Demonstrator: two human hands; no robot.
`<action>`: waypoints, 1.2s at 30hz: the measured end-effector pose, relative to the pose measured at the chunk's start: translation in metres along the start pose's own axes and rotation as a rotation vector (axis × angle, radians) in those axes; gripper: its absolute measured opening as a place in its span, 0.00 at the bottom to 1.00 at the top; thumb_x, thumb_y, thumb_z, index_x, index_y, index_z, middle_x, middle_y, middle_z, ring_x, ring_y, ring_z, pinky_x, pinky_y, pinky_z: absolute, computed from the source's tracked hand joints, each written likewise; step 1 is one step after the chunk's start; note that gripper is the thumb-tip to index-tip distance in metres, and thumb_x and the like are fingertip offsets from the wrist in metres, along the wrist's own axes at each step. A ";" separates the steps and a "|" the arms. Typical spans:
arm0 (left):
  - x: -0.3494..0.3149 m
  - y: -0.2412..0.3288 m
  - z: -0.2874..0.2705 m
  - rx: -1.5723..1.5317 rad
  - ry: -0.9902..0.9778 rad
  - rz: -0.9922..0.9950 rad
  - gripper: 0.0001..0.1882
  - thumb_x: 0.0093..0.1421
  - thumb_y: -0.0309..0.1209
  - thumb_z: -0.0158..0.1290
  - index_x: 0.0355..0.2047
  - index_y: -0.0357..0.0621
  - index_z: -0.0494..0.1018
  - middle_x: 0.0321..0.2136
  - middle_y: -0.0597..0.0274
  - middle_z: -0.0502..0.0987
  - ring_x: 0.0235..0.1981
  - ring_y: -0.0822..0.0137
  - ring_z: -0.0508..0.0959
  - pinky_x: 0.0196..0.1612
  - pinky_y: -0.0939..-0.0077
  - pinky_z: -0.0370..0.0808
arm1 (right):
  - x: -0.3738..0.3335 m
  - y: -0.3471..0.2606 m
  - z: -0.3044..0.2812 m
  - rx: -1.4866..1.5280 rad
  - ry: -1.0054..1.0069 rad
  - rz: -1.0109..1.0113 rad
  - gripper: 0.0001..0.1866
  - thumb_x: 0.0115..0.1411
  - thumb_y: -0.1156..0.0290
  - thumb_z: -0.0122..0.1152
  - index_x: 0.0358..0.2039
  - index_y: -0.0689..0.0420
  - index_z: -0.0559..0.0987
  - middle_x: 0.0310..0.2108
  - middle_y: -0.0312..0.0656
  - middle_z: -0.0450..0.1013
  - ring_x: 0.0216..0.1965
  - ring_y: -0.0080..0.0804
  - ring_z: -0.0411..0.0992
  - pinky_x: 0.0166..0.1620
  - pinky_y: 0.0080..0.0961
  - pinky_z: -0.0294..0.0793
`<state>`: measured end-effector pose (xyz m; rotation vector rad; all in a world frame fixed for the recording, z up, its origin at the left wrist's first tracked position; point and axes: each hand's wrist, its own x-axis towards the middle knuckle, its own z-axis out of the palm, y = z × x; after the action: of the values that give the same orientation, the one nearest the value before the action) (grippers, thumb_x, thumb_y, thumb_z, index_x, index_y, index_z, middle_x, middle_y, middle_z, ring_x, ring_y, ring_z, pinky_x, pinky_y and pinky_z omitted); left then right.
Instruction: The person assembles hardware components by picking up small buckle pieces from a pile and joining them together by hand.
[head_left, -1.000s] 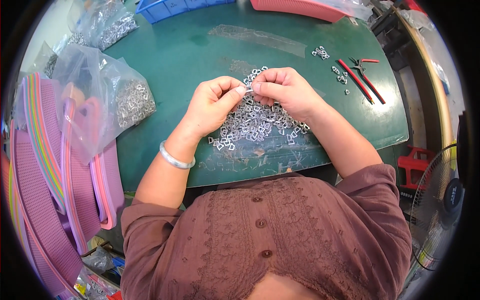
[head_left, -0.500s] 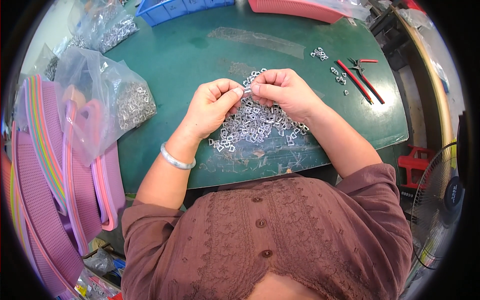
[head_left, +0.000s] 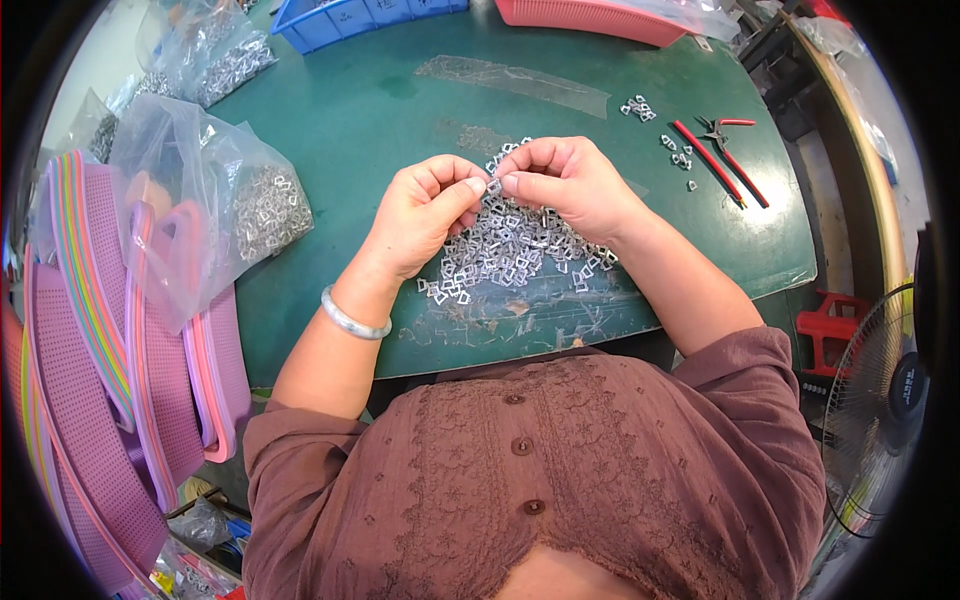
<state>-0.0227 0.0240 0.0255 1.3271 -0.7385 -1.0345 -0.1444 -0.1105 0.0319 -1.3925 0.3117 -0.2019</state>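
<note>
Over a pile of small silver metal buckles [head_left: 512, 245] on the green table, my two hands meet almost fingertip to fingertip. My left hand [head_left: 430, 212] is closed in a pinch, thumb against forefinger, on a small metal buckle [head_left: 492, 186]. From the other side my right hand [head_left: 575, 188] pinches at the same small piece; its thumb and forefinger hide most of it. Both hands are above the upper part of the pile.
Red-handled pliers [head_left: 722, 150] and a few loose buckles [head_left: 682, 160] lie at the right. A plastic bag of buckles [head_left: 270, 210] and purple baskets [head_left: 160, 350] stand left. Blue [head_left: 365, 12] and pink bins [head_left: 600, 22] are at the far edge; a fan [head_left: 870, 410] stands right.
My right hand's fingertips have shifted slightly left, closer to my left fingertips. My left hand has stayed nearly in place, and the pile looks the same.
</note>
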 end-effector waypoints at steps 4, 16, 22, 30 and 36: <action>-0.001 0.000 0.000 -0.034 -0.011 -0.003 0.05 0.54 0.28 0.47 0.28 0.41 0.70 0.17 0.71 0.69 0.18 0.82 0.66 0.21 0.91 0.62 | 0.000 0.002 -0.001 0.008 0.004 -0.005 0.06 0.49 0.75 0.56 0.28 0.64 0.75 0.23 0.33 0.70 0.24 0.14 0.64 0.29 0.11 0.65; 0.004 -0.006 -0.006 0.241 0.048 0.141 0.05 0.53 0.25 0.47 0.29 0.38 0.71 0.18 0.73 0.67 0.18 0.84 0.62 0.22 0.91 0.59 | 0.001 0.005 -0.012 -0.970 -0.095 -0.534 0.05 0.45 0.77 0.55 0.26 0.61 0.74 0.26 0.38 0.68 0.31 0.31 0.67 0.35 0.24 0.67; 0.004 -0.008 -0.006 0.423 0.073 0.174 0.04 0.52 0.22 0.48 0.28 0.37 0.72 0.20 0.72 0.68 0.22 0.82 0.66 0.25 0.88 0.63 | -0.001 0.006 -0.009 -1.081 -0.102 -0.545 0.05 0.42 0.77 0.56 0.23 0.59 0.74 0.26 0.40 0.67 0.34 0.38 0.65 0.38 0.29 0.65; 0.003 -0.008 -0.006 0.674 0.017 0.247 0.03 0.49 0.21 0.50 0.26 0.36 0.72 0.23 0.65 0.70 0.23 0.78 0.69 0.27 0.84 0.66 | 0.001 0.009 -0.007 -1.096 -0.103 -0.544 0.03 0.41 0.77 0.55 0.21 0.60 0.73 0.25 0.40 0.66 0.32 0.38 0.64 0.37 0.30 0.63; 0.004 -0.009 -0.007 0.662 0.019 0.240 0.03 0.49 0.21 0.50 0.26 0.36 0.71 0.23 0.66 0.70 0.23 0.79 0.68 0.27 0.85 0.66 | -0.003 0.005 -0.006 -1.095 -0.193 -0.638 0.07 0.40 0.77 0.57 0.24 0.58 0.74 0.29 0.40 0.64 0.35 0.38 0.62 0.39 0.30 0.61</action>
<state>-0.0166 0.0241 0.0153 1.7446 -1.2590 -0.5957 -0.1498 -0.1141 0.0262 -2.5586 -0.2594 -0.4530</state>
